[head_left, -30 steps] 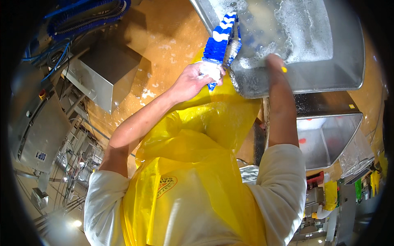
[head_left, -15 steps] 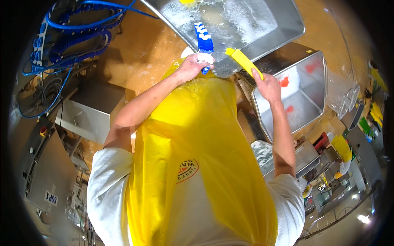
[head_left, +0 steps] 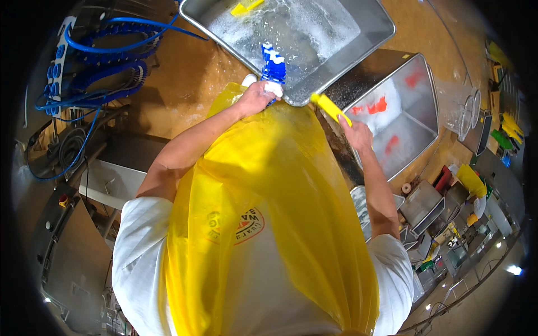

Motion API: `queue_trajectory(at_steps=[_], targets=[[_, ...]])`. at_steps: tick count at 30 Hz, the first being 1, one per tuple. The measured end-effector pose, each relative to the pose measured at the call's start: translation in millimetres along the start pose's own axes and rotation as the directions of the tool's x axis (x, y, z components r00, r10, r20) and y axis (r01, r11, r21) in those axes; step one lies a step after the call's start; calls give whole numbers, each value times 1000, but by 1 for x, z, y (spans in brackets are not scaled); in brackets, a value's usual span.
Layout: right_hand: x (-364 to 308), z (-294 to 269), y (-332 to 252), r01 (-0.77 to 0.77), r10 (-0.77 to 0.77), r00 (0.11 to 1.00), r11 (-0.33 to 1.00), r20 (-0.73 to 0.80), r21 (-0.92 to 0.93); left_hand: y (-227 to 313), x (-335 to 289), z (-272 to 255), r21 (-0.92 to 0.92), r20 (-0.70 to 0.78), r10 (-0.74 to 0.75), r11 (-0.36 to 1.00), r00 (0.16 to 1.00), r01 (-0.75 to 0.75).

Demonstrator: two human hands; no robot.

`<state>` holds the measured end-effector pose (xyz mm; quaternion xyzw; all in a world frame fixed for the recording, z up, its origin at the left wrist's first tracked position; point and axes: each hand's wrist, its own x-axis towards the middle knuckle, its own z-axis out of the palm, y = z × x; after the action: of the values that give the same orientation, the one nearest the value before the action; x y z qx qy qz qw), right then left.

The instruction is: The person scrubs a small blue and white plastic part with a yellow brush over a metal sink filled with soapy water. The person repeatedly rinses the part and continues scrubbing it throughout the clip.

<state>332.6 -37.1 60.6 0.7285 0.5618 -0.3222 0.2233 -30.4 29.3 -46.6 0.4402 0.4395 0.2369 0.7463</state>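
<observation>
My left hand (head_left: 255, 99) is wrapped round the lower end of a blue scrubbing brush (head_left: 273, 68) with white foam along it. The brush stands over the near edge of a steel tub (head_left: 380, 35) of soapy water. My right hand (head_left: 358, 136) grips a long yellow tool (head_left: 329, 106), whose kind I cannot make out. Its far end points up and left, beside the tub's near corner. Inside the tub, another yellow piece (head_left: 246, 7) lies in the suds near the far left.
A second steel tub (head_left: 417, 126) on the right holds foam and red pieces (head_left: 376, 105). Blue hoses (head_left: 120, 50) hang at the upper left, above a steel cabinet (head_left: 120, 176). A yellow apron (head_left: 269, 168) covers my front. Clear plastic (head_left: 457, 106) stands beyond the second tub.
The view has shifted, showing more of the soapy tub and its yellow piece. My right hand has drawn the yellow tool down, off the tub's edge. Both hands keep their hold.
</observation>
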Motion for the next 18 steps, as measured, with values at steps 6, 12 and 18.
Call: queue_trajectory(at_steps=[6, 12, 18], targets=[[-8, -9, -153, 249, -243, 969, 946, -52, 209, 10, -7, 19, 521, 59, 138, 840, 989, -149], [-11, 32, -14, -31, 39, 996, 995, 87, -90, 17, -16, 2, 92, 131, 44, 994, 990, -57], [-18, -1, -127, 159, -132, 986, 934, -107, 319, 28, -21, 20, 302, 142, 15, 952, 990, -58]])
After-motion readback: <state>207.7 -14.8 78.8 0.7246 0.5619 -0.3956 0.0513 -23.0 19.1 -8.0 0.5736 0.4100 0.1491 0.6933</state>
